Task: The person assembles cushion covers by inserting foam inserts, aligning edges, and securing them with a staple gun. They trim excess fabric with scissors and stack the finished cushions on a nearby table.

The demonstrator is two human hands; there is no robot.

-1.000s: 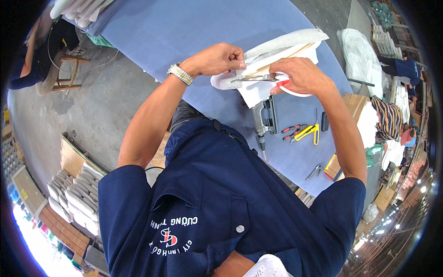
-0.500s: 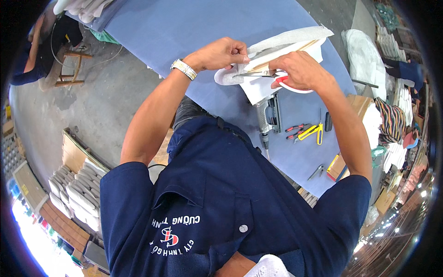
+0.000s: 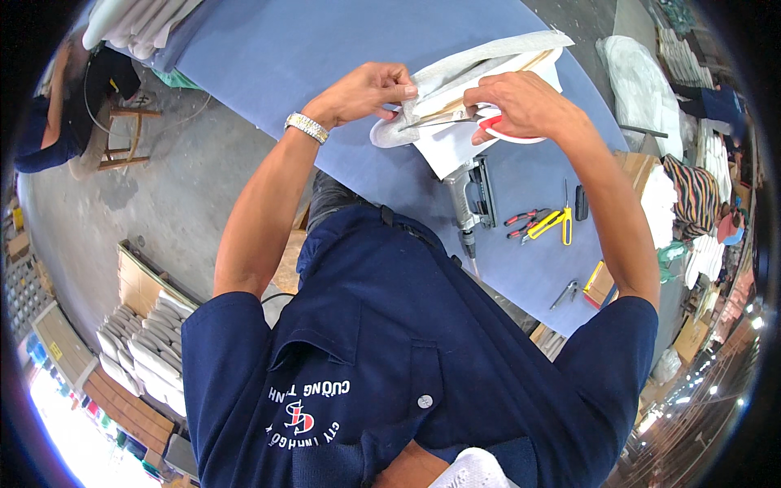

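Observation:
A long padded piece (image 3: 394, 132) with a rounded end lies on the blue-grey table, wrapped in light grey fabric (image 3: 476, 68), with bare wood-coloured strips showing along its middle. My left hand (image 3: 376, 91) is closed, pinching the fabric between thumb and fingers near the rounded end. Scissors (image 3: 511, 137) with red and white handles are gripped in my right hand (image 3: 521, 106). Their blades point left across the piece, the tips at the fabric just below my left fingers. Under the piece, a white sheet or flap (image 3: 443, 157) sticks out toward me.
On the table (image 3: 521, 268), a staple gun (image 3: 470, 199) with a hose lies close to me. Right of it are red-handled pliers (image 3: 525, 221), a yellow cutter (image 3: 543, 225), a screwdriver (image 3: 567, 228) and a metal tool (image 3: 563, 294). White padded pieces (image 3: 146, 24) are piled far left.
Both hands have shifted a little to the left, with the scissors and the padded piece moving along. The left hand still pinches fabric, and the scissor tips stay by it.

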